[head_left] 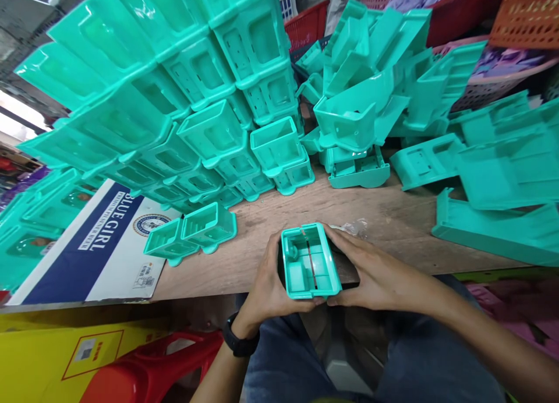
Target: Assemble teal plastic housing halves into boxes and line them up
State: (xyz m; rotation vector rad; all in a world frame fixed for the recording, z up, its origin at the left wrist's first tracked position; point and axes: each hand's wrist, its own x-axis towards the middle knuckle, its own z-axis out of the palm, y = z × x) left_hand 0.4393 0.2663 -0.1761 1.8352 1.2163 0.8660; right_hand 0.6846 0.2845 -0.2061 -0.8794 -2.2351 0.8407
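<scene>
Between my two hands, at the front edge of the workbench, is a teal plastic box (pixel 309 263) with its open top facing me. A narrow gap runs down the middle of its inside, between two halves. My left hand (pixel 268 280) wraps round its left side, with the fingers under the lower edge. At the right side, my right hand (pixel 367 269) grips it with thumb and fingers at the upper and lower corners. Farther left on the bench lies a pair of joined teal boxes (pixel 192 231).
Tall stacks of teal boxes (pixel 183 129) fill the back left. Loose teal parts (pixel 362 88) are heaped at back right, with more teal panels (pixel 506 170) on the right. A printed carton (pixel 96 246) lies left; a red stool (pixel 152 368) stands below. Baskets (pixel 524 18) are behind.
</scene>
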